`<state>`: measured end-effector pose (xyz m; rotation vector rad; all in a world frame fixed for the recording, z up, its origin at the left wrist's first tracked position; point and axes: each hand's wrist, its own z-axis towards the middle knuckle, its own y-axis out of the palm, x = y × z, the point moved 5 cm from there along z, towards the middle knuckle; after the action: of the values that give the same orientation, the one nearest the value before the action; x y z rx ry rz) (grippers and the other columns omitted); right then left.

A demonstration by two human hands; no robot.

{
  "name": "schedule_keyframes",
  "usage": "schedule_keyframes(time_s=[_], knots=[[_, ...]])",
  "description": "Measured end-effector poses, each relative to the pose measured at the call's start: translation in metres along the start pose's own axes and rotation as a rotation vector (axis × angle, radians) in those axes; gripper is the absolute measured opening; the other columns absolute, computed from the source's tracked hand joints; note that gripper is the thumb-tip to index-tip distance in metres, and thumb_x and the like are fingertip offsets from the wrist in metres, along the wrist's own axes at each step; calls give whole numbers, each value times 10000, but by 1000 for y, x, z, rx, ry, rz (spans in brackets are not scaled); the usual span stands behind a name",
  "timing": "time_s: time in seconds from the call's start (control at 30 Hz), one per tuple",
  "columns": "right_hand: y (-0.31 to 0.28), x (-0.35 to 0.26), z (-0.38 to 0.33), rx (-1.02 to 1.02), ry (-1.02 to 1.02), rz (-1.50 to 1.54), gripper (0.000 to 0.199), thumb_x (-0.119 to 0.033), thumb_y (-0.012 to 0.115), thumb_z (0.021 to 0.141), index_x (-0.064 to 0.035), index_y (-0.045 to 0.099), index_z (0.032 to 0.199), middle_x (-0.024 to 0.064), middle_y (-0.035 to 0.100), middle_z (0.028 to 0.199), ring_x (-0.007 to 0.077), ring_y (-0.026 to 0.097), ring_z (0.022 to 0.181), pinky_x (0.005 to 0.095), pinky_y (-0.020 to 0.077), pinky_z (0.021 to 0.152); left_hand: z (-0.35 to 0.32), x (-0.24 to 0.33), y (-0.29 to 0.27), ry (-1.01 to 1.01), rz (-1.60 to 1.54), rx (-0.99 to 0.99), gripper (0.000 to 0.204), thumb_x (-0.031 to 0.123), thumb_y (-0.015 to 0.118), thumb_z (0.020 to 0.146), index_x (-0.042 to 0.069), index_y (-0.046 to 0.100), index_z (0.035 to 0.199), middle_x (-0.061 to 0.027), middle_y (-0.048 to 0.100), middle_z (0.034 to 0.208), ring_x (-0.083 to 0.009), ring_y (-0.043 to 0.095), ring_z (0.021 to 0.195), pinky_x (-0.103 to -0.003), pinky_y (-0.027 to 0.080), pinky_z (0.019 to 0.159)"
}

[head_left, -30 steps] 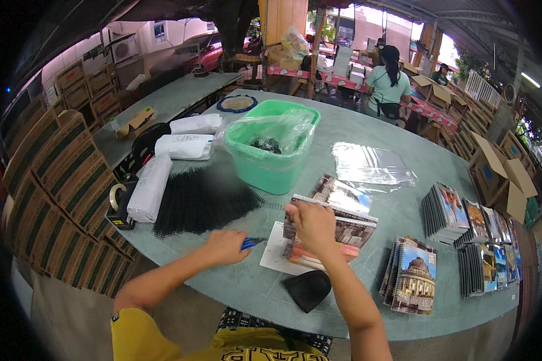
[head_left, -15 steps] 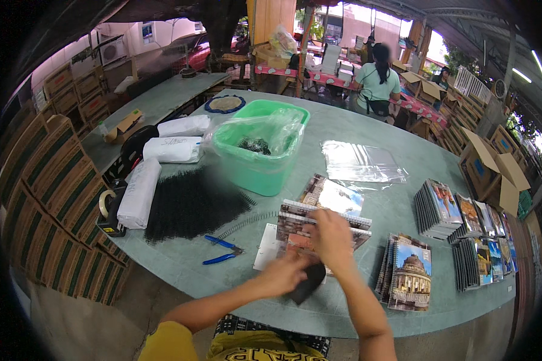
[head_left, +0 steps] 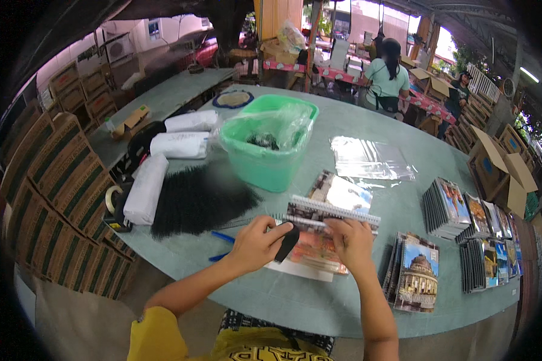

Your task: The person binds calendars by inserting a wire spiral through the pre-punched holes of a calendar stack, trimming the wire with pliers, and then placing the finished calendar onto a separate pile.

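Spiral-bound stack of glossy picture pages (head_left: 325,231), white wire coil along its far edge, lying flat near the front edge of the round grey-green table (head_left: 403,144), on a white sheet. Uppermost picture in orange and red tones; a second picture page fanned out behind the coil. Left hand (head_left: 256,243) closed around a small black flat piece (head_left: 286,242), held against the near left corner of the stack. Right hand (head_left: 352,243) pressed flat on the stack's right part, fingers together, gripping nothing.

One pair of blue-handled pliers (head_left: 223,246) on the table just left of the left hand, partly hidden by it. One heap of thin black strips (head_left: 196,201) farther left. Three white wrapped rolls (head_left: 144,189) beside the heap, one long and two shorter. One roll of tape (head_left: 111,198) at the table's left edge. One green plastic tub (head_left: 268,150) lined with clear film, dark bits inside, behind the stack. One pile of clear plastic sleeves (head_left: 367,157) to the tub's right. Several standing rows of finished picture booklets (head_left: 445,207) along the right side, exact count unclear; one separate pile with a domed building on its cover (head_left: 417,274) just right of the right hand.
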<state>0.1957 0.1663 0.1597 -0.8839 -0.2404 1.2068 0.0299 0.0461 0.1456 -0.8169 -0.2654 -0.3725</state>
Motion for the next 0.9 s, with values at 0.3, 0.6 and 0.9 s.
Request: schedule_keyframes(time_s=[0.3, 0.6, 0.9], knots=[[-5, -3, -6, -8, 55, -6, 176, -75, 647, 728, -127, 679, 893, 19, 594, 690, 212, 543, 674, 343, 357, 639, 17, 11, -3, 77, -17, 167, 360, 4, 660, 702, 126, 638, 1040, -91, 532, 880, -255, 561, 805, -351, 480, 662], [-5, -4, -11, -10, 39, -57, 260, -54, 624, 689, -119, 663, 938, 22, 594, 737, 212, 545, 736, 343, 355, 667, 34, 28, -18, 57, 1, 321, 334, 43, 655, 714, 151, 637, 1030, -55, 555, 901, -255, 577, 799, -356, 491, 666], [-4, -3, -15, 17, 31, -102, 270, -84, 621, 740, -104, 630, 1009, 45, 603, 780, 229, 557, 776, 355, 383, 714, 45, 31, -19, -77, -128, 571, 310, 38, 661, 711, 132, 644, 1006, -68, 547, 866, -249, 570, 801, -370, 481, 679]])
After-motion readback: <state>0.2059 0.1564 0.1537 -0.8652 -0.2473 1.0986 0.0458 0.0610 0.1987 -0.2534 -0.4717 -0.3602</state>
